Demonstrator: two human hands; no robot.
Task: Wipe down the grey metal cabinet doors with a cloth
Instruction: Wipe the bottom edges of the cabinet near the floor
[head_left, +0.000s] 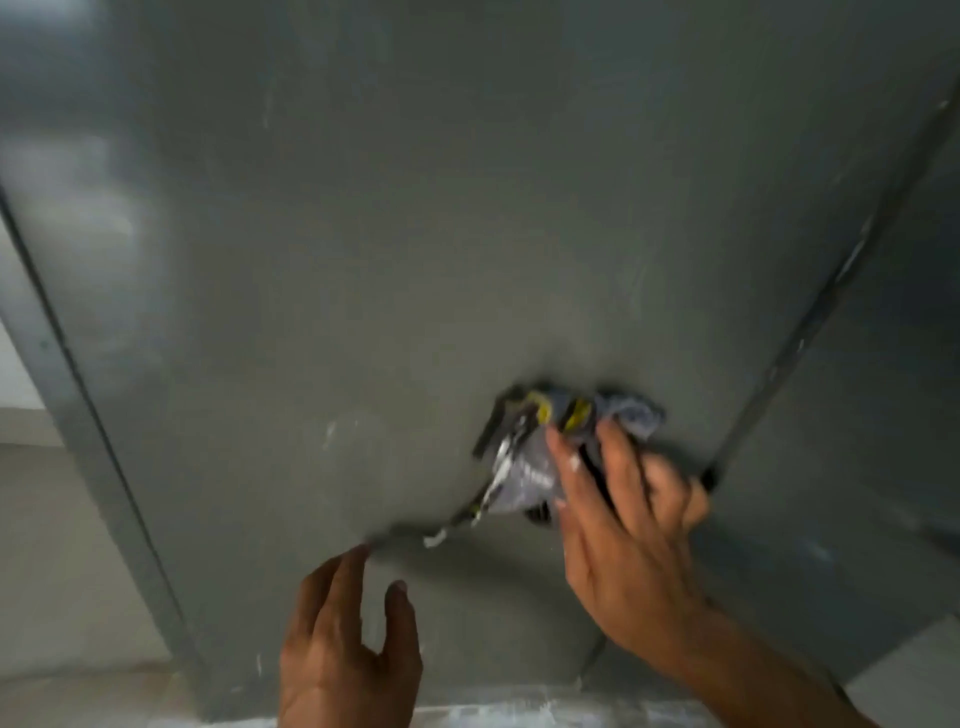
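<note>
The grey cabinet door (415, 249) fills the frame, pale floor (47, 545) at lower left. My right hand (623, 530) presses the crumpled cloth (540, 457) against it at centre right, fingers curled round it; my left hand (343, 649) hangs spread below.

The whole view is blurred. The cloth (524, 467) shows only as a grey, yellow-flecked smear with its print unreadable, and the fingers (618, 457) of the right hand (623, 525) cover its right part. The bottom edge cuts off the left hand (343, 639) at the wrist. The cabinet door (415, 234) runs past the top edge, and its pale streaks are perhaps paint or dust.
</note>
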